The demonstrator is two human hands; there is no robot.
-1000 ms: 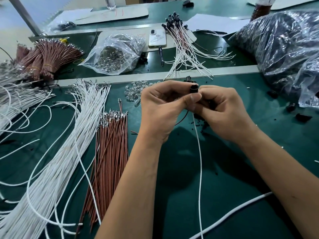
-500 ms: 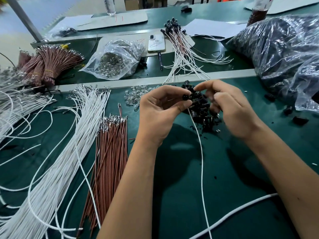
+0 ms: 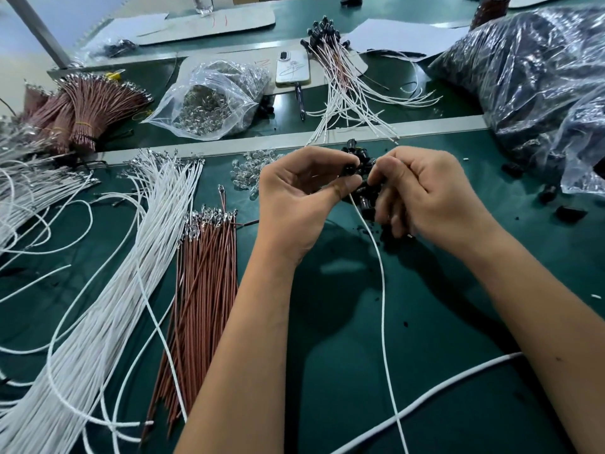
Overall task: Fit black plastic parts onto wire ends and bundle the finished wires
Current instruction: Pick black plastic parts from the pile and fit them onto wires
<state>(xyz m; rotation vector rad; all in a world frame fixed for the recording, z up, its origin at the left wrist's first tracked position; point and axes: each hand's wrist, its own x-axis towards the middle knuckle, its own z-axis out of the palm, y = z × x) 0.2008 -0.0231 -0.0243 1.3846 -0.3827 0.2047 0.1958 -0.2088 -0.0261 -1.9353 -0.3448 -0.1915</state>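
Observation:
My left hand (image 3: 304, 198) pinches a black plastic part (image 3: 349, 169) between thumb and forefinger, and a white wire (image 3: 381, 290) hangs from it toward me. My right hand (image 3: 425, 194) is close beside it, fingers curled over a small pile of loose black parts (image 3: 365, 201), its thumb and forefinger pinched on one of them. Finished white and brown wires with black caps (image 3: 340, 77) lie fanned out behind the grey strip. Loose white wires (image 3: 131, 257) and brown wires (image 3: 206, 290) lie on the green mat at left.
A clear bag of small clear pieces (image 3: 212, 99), a phone (image 3: 292, 67) and tied brown bundles (image 3: 82, 109) sit at the back. A large plastic bag of black parts (image 3: 540, 77) fills the right. Clear bulbs (image 3: 248, 172) lie by my left hand. A thick white cable (image 3: 425, 404) crosses near me.
My hands parted, the right one reached over the black pile, and it has now come back close to the left. The left kept hold of the capped wire end.

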